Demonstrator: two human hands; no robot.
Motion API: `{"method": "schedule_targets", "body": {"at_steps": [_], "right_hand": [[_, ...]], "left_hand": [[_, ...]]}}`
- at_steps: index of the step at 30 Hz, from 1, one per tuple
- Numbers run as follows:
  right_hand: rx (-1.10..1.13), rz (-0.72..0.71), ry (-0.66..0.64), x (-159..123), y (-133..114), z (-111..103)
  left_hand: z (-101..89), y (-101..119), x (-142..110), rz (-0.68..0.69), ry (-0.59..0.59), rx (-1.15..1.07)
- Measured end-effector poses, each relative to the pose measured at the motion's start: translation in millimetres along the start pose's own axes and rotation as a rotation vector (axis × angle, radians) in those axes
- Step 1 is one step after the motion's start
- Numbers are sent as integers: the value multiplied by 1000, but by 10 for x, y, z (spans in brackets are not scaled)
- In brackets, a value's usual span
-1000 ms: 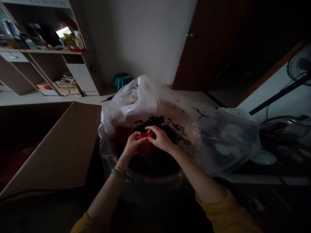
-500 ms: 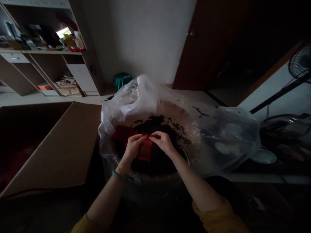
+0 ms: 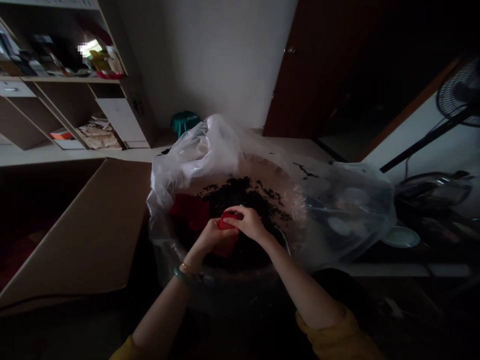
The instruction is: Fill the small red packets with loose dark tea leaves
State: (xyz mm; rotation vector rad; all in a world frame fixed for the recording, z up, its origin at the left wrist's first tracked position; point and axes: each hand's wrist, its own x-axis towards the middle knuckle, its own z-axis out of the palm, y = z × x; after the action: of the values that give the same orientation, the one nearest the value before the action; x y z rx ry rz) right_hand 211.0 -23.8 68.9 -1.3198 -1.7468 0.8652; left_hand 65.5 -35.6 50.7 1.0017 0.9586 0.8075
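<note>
Hands pinched close together: on my remote feed, the left hand [image 3: 213,236] and right hand [image 3: 249,223] both hold a small red flexible packet [image 3: 228,220] between them, its long axis seemingly running toward the wearer's body, right hand across the far end. Beneath lie loose black dried leaves [image 3: 240,197] inside a clear plastic bag [image 3: 191,167].

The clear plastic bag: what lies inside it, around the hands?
Dark flakes and a red sheet lie in the clear plastic bag; the left hand and right hand hold a red piece. What's beneath them is hidden.
</note>
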Motion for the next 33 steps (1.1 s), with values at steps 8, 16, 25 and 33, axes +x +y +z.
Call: {"method": "schedule_targets", "body": {"at_steps": [8, 16, 25, 33], "right_hand": [[-232, -229, -81, 4, -12, -32], [-227, 41, 40, 138, 358, -347], [-469, 165, -256, -42, 1103, -716], [-362, 23, -61, 14, 998, -738]], "left_hand": [[8, 62, -37, -21, -58, 179], [-1, -58, 34, -72, 48, 83], [-26, -18, 25, -8, 131, -56], [-86, -45, 43, 46, 168, -9]]}}
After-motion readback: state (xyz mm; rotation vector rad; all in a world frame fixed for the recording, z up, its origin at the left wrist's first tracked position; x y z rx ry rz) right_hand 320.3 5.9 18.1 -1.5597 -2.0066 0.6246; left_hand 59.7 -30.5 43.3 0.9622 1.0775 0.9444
